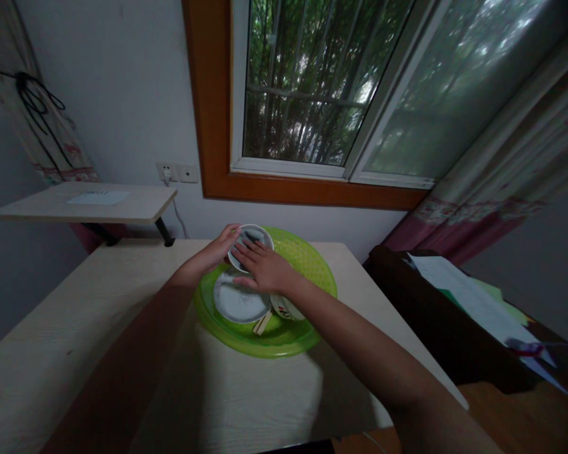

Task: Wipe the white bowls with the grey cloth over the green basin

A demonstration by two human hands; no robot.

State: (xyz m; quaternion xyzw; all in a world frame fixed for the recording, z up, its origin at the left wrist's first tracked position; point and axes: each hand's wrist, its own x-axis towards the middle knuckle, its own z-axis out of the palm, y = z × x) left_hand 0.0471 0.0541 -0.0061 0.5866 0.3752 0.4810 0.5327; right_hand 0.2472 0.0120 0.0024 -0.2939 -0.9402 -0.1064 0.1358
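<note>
Bowl (265, 236) judged stiff, fragile. Left hand (223, 244) clamped rim at ten o'clock, sound hold; right hand (267, 267) lay across, fingers apart.

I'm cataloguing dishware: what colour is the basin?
The basin is yellow-green; the head view shows it.

Bowl (262, 234): round, pale-rimmed | mouth visible (interior partly hidden) | beyond plate (236, 304), far side of green tray (312, 270)
</note>
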